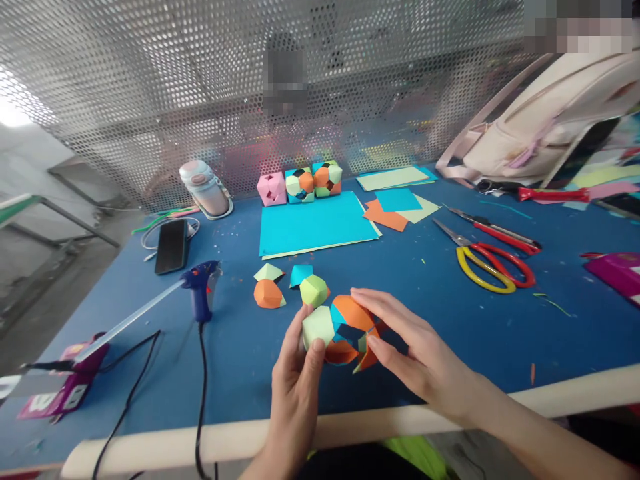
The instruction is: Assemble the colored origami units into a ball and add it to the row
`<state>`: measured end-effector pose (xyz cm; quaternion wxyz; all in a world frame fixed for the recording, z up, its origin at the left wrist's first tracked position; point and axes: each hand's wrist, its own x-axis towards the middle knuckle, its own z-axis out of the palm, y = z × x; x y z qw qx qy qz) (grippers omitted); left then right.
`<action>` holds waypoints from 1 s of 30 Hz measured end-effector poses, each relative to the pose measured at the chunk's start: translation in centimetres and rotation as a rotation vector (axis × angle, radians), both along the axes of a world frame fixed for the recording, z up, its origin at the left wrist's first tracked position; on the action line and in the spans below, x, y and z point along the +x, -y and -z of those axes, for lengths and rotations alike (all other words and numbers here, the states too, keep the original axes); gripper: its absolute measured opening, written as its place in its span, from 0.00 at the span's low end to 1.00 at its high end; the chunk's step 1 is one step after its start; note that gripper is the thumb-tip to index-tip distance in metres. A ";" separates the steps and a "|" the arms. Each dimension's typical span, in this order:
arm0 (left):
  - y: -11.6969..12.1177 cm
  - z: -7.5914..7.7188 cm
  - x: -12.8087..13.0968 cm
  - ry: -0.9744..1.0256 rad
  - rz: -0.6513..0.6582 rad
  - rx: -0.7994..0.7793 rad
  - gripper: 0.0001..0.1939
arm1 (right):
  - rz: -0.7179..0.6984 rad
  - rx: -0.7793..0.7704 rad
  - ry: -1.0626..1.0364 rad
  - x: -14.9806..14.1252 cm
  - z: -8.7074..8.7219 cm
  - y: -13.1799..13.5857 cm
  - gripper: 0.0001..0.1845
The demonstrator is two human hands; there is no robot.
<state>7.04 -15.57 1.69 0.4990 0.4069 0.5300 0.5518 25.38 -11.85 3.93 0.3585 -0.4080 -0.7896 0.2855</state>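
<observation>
Between my two hands is a partly built folded-paper ball (pixel 345 328) of orange, blue and pale green pieces, with open gaps in its side. My left hand (pixel 299 363) grips its pale green side, thumb in front and fingers behind. On the orange side, my right hand (pixel 407 340) pinches the ball between thumb and fingers. Just beyond it lie loose folded paper units: a green one (pixel 314 291), a blue one (pixel 301 275), an orange one (pixel 267 293) and a pale green one (pixel 269 272).
A blue glue gun (pixel 201 287) with its cord stands left, near a phone (pixel 171 245) and a bottle (pixel 203 187). Blue paper sheets (pixel 315 223) and finished paper balls (pixel 299 185) sit at the back. Scissors (pixel 485 263) and a utility knife (pixel 500 230) lie right.
</observation>
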 end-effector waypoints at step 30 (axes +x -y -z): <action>-0.4 -0.4 -2.3 -0.055 0.174 -0.030 0.22 | 0.027 -0.073 0.010 0.0 -0.8 -0.6 0.19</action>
